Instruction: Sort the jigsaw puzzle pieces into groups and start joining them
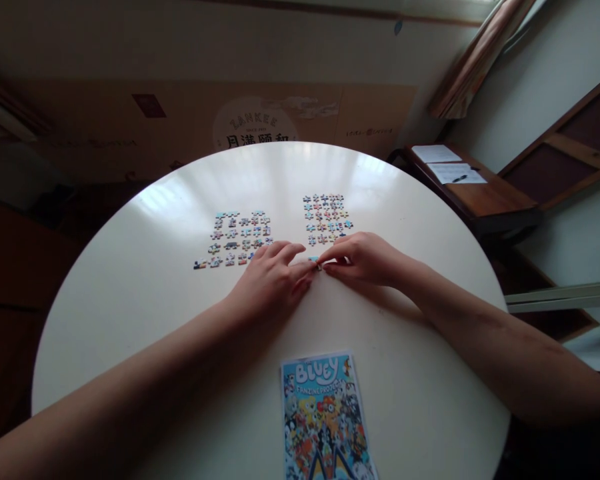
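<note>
My left hand (pixel 276 272) and my right hand (pixel 364 259) meet near the middle of the table, fingertips almost touching. Between them are small jigsaw puzzle pieces (pixel 313 258), light blue on the part that shows and mostly covered by fingers. The right thumb and index finger pinch at a piece; the left thumb and index finger close on the same spot, while its other fingers stay loosely bent. Loose pieces lie in rows as a left group (pixel 245 231), partly behind my left hand, and a right group (pixel 325 215), just beyond my right hand.
The round white table (pixel 130 293) carries a colourful Bluey picture sheet (pixel 325 413) near its front edge. A brown side table (pixel 500 193) with papers (pixel 455 173) and a pen stands at the right. Behind is a cardboard panel (pixel 180 127) against the wall.
</note>
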`<state>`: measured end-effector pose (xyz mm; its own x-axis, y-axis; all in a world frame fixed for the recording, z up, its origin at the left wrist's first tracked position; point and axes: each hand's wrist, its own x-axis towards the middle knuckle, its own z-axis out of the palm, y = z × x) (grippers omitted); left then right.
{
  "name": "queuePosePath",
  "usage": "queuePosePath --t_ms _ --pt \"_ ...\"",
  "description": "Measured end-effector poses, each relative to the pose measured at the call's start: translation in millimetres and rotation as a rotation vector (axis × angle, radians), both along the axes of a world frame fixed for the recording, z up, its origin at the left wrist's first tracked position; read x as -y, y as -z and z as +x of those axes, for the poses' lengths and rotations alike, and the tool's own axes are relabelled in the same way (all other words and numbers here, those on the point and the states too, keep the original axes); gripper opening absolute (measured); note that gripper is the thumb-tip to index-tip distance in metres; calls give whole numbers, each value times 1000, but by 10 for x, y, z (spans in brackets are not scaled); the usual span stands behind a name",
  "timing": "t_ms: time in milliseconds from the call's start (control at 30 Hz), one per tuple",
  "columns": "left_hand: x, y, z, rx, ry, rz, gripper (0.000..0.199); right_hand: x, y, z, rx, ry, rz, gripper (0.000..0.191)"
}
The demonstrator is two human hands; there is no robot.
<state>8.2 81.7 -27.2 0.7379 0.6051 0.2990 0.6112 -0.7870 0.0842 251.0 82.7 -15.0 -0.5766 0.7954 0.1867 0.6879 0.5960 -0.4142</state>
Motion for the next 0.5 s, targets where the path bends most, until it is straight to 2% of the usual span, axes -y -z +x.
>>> queuePosePath --t_ms 167,367,500 --pt "-6 -22 -17 23 -6 -46 24 19 -1 -5 40 11 30 21" --pt "14 -17 -51 23 8 9 22 46 -8 -52 46 -6 45 21" --pt "44 -49 -74 -15 36 -9 26 42 12 -82 38 -2 59 21"
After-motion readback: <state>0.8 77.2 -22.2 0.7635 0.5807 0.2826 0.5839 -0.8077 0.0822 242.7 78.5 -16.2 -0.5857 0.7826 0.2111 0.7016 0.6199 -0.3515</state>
